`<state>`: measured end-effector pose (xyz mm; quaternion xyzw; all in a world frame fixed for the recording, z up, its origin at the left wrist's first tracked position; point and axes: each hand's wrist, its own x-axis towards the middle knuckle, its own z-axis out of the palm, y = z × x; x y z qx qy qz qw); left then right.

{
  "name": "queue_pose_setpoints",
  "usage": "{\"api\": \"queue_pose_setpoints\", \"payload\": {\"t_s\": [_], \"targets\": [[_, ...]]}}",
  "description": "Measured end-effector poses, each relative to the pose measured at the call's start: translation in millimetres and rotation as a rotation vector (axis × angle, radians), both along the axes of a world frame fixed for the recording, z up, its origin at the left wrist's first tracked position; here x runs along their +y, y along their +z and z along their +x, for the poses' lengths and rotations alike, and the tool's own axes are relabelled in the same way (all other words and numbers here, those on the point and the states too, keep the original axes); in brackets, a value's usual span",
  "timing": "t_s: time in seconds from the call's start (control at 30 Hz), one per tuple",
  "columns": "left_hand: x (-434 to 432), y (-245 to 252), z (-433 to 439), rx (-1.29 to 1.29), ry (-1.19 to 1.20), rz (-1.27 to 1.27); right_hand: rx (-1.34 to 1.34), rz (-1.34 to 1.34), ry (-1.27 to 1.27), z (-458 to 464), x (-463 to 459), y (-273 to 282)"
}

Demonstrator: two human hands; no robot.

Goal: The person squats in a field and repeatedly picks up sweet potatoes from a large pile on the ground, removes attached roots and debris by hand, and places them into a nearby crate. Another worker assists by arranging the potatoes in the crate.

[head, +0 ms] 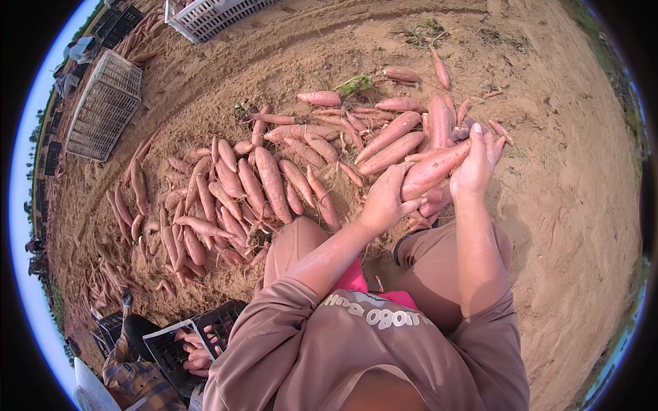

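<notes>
A large pinkish sweet potato [434, 172] is held up between my two hands, above my knees. My left hand [389, 198] grips its near end, with the thumb along the underside. Around its far, narrower end are the fingers of my right hand [475, 167]. Beneath and beyond it lies a heap of sweet potatoes [393, 134] on the sandy soil, partly hidden by my hands. A wider pile of sweet potatoes [231, 190] spreads to the left, with thin roots and dirt clinging to some.
A white plastic crate [105, 105] stands at the far left, another white crate [221, 18] at the top. A black crate [180, 344] holding sweet potatoes sits by my left side. Near it is a person in a plaid shirt [141, 383]. Sandy ground [570, 216] extends right.
</notes>
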<state>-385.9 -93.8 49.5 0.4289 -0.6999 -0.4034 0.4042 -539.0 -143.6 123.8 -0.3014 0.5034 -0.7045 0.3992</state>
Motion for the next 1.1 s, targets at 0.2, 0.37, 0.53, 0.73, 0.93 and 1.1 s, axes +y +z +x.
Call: {"api": "queue_pose_setpoints", "payload": {"t_s": [0.2, 0.37, 0.53, 0.73, 0.93, 1.1], "targets": [[-18.5, -71.7, -18.3, -0.069, -0.026, 0.172, 0.68, 0.022, 0.081, 12.5, 5.9, -2.7], [-55.1, -148.3, 62.7, -0.45, 0.385, 0.225, 0.467, 0.174, 0.321, 16.7, 23.6, 7.9], [-160.5, -189.9, 205.8, -0.738, 0.612, 0.307, 0.519, 0.285, 0.38, 27.4, 23.8, 10.3], [-206.1, -196.3, 248.0, -1.108, 0.281, 0.586, 0.47, 0.291, 0.496, 38.2, 16.4, 6.1], [-199.1, -169.5, 245.7, -1.026, 0.203, 0.644, 0.578, 0.297, 0.586, 50.9, 15.8, -1.4], [-160.6, -140.0, 229.7, -0.928, 0.243, 0.657, 0.517, 0.356, 0.624, 59.1, 19.8, 1.1]]}}
